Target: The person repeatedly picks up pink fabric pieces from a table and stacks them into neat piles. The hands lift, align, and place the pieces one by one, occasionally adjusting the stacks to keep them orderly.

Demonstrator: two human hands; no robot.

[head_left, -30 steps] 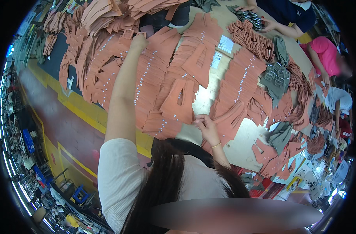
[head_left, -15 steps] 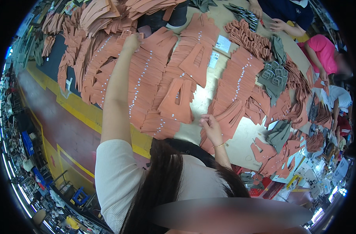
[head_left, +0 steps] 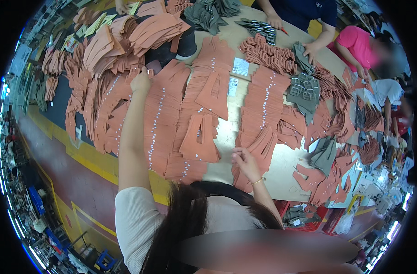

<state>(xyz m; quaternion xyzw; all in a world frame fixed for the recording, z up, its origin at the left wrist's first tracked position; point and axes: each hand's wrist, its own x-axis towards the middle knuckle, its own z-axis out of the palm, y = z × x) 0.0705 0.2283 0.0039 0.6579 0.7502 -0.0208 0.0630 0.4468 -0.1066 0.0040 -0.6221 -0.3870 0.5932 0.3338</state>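
My left arm stretches far across the table, and my left hand point(head_left: 141, 81) is closed at the edge of an orange cut piece point(head_left: 133, 73) beside a small dark block point(head_left: 153, 67). The fingertips are partly hidden. My right hand point(head_left: 246, 163) is held close to my body, fingers loosely curled and apart, with nothing seen in it. It hovers by fanned orange pieces point(head_left: 263, 148). Between my hands lie overlapping rows of orange pieces point(head_left: 160, 109) dotted with small white stickers. Slotted orange pieces point(head_left: 199, 139) rest on top of one row.
Thick orange stacks point(head_left: 151, 34) are piled at the far left. Dark green pieces with buckles point(head_left: 304, 89) lie right of the rows. Across the table, a person in a dark blue top point(head_left: 300, 11) handles pieces; another wears pink point(head_left: 350, 43). A red crate point(head_left: 309, 226) stands low right.
My view has shifted, so the table's contents sit lower and further left. My left hand stays at the same spot by the dark block. My right hand has hardly moved.
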